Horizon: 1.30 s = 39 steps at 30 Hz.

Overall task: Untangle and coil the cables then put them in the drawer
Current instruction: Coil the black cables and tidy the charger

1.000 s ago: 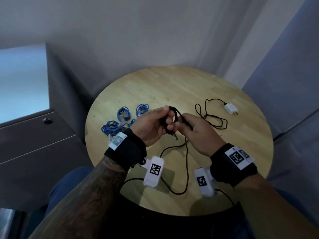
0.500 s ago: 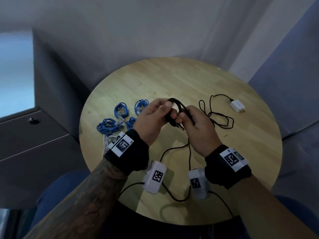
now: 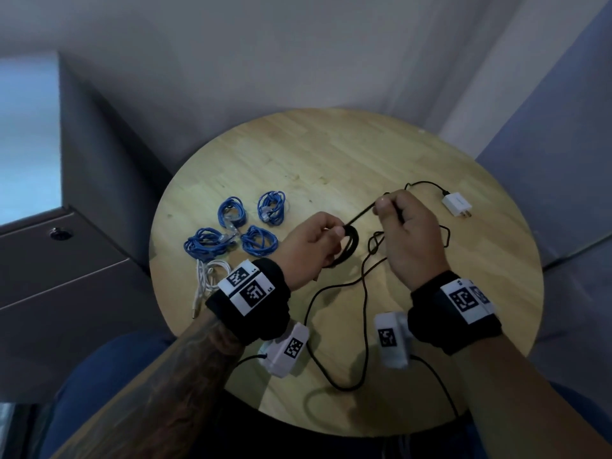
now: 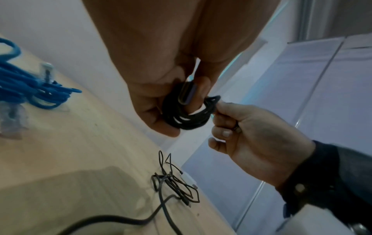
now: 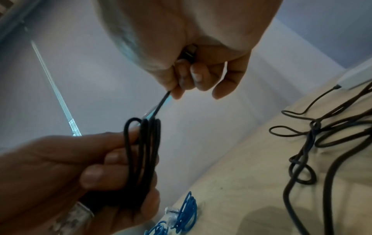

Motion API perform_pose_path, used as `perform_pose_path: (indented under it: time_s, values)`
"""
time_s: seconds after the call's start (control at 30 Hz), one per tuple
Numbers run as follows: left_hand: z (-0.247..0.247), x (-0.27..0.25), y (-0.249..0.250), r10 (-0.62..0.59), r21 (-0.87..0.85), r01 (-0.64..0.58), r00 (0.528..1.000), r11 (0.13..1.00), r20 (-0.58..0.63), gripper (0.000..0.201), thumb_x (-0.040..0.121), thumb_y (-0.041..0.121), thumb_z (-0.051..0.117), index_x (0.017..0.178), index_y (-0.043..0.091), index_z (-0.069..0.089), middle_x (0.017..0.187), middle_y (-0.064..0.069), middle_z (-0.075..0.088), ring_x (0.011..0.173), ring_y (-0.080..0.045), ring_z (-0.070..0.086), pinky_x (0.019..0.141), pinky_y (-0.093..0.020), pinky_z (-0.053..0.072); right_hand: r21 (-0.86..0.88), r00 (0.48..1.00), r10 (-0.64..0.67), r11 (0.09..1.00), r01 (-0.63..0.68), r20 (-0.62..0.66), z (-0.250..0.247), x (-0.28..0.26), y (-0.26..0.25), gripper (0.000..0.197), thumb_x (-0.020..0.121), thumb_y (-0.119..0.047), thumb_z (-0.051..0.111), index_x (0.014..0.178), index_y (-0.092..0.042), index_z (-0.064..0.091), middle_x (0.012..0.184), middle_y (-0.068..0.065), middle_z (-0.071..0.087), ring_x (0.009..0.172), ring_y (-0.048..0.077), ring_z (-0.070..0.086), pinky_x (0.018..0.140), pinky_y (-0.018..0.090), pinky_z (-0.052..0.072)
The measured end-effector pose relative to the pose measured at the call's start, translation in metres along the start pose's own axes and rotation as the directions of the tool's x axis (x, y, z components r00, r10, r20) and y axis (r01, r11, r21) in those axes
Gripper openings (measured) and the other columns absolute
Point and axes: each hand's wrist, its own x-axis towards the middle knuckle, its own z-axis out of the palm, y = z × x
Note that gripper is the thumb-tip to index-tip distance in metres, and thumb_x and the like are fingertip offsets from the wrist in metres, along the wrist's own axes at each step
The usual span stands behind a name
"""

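Note:
My left hand [image 3: 332,233] grips a small coil of black cable [image 3: 350,246] above the round wooden table [image 3: 331,154]. The coil's loops [image 5: 145,151] run round the left fingers [image 5: 96,173]. From the coil a short taut stretch of the same cable leads up to my right hand [image 3: 384,208], which pinches the end [image 5: 161,105] between thumb and fingers [image 5: 182,79]. In the left wrist view the coil [image 4: 187,117] hangs under the left hand [image 4: 177,101], with the right hand [image 4: 220,111] touching its edge. The grey drawer front [image 3: 59,260] at left is closed.
Several coiled blue cables [image 3: 246,226] lie left of my hands, and a white cable [image 3: 208,279] lies near the table's left edge. A thin tangled black cable [image 3: 377,243] runs to a white charger [image 3: 458,204] at right. Black cords [image 3: 334,385] loop over the near part.
My hands, close together before, have drawn apart. The right hand has pulled the cable end up and to the right, away from the coil in the left hand.

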Motion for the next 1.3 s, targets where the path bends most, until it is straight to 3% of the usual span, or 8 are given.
perform_pose_path:
  time_s: [0.23,0.33,0.47,0.87,1.0,1.07,1.17,1.3]
  values:
    - [-0.002,0.003,-0.009,-0.040,-0.194,0.017,0.992,0.981,-0.118,0.014,0.109,0.023,0.049,0.110,0.010,0.056,0.070,0.002,0.042,0.056,-0.014,0.039,0.075,-0.047,0.059,-0.006,0.956,0.090,0.996,-0.091,0.278,0.010,-0.003,0.020,0.020,0.106,-0.020,0.059,0.101,-0.026,0.077,0.105,-0.001,0.065,0.098,0.012,0.061,0.088,0.036,0.050]
    - [0.000,0.007,-0.011,-0.067,-0.238,0.042,0.993,0.970,-0.099,0.013,0.110,0.021,0.047,0.112,0.010,0.055,0.071,0.002,0.041,0.059,-0.016,0.038,0.069,-0.039,0.057,0.139,0.943,0.142,0.972,-0.190,0.300,0.014,-0.004,0.017,0.016,0.102,-0.013,0.069,0.106,-0.022,0.082,0.096,-0.001,0.076,0.089,0.012,0.069,0.086,0.033,0.055]
    - [-0.002,0.011,-0.017,-0.028,-0.234,0.020,0.999,0.972,-0.033,0.007,0.108,0.016,0.050,0.105,0.011,0.054,0.071,0.002,0.040,0.060,-0.013,0.032,0.053,-0.024,0.030,0.343,0.938,0.247,0.883,-0.322,0.245,0.014,-0.004,0.012,0.017,0.099,-0.005,0.070,0.112,-0.013,0.078,0.102,0.004,0.081,0.097,0.020,0.078,0.082,0.035,0.060]
    - [-0.011,0.010,-0.008,-0.066,-0.398,0.079,0.997,0.914,0.046,0.008,0.106,0.011,0.053,0.105,0.013,0.061,0.075,0.001,0.046,0.058,-0.008,0.033,0.049,-0.020,0.026,0.535,0.771,0.404,0.559,-0.634,0.492,0.011,-0.003,0.008,0.014,0.101,-0.007,0.068,0.111,-0.016,0.063,0.108,0.014,0.078,0.102,0.031,0.077,0.071,0.028,0.057]
    - [-0.004,0.013,-0.010,-0.077,-0.388,0.065,0.997,0.919,-0.016,0.007,0.108,0.014,0.052,0.104,0.014,0.058,0.077,0.000,0.050,0.057,-0.009,0.034,0.050,-0.020,0.027,0.365,0.858,0.331,0.800,-0.476,0.394,0.006,-0.010,-0.009,0.016,0.103,-0.020,0.068,0.118,-0.024,0.068,0.103,0.003,0.079,0.104,0.018,0.074,0.081,0.031,0.050]
    - [0.000,0.013,-0.013,-0.097,-0.411,0.061,0.993,0.909,-0.067,0.007,0.108,0.016,0.053,0.105,0.014,0.059,0.078,-0.002,0.055,0.058,-0.009,0.041,0.051,-0.020,0.034,0.316,0.892,0.231,0.876,-0.364,0.388,0.007,-0.016,-0.014,0.047,0.097,-0.025,0.078,0.140,-0.027,0.060,0.106,-0.001,0.078,0.108,0.014,0.070,0.094,0.035,0.049]
    - [0.004,0.011,-0.015,-0.127,-0.465,0.069,0.988,0.882,-0.093,0.008,0.108,0.016,0.054,0.107,0.014,0.061,0.076,0.000,0.061,0.058,-0.010,0.050,0.055,-0.024,0.045,0.200,0.917,0.151,0.951,-0.237,0.370,0.019,-0.024,-0.011,0.090,0.082,-0.027,0.093,0.158,-0.027,0.044,0.109,-0.002,0.070,0.106,0.010,0.064,0.089,0.037,0.052]
    - [0.009,0.010,-0.014,-0.135,-0.552,0.088,0.990,0.829,-0.044,0.005,0.107,0.014,0.055,0.107,0.011,0.059,0.073,-0.004,0.060,0.051,-0.013,0.047,0.052,-0.026,0.044,0.185,0.938,0.174,0.954,-0.236,0.300,0.024,-0.022,-0.009,0.070,0.084,-0.028,0.090,0.146,-0.024,0.058,0.098,-0.004,0.072,0.091,0.003,0.069,0.089,0.035,0.055]
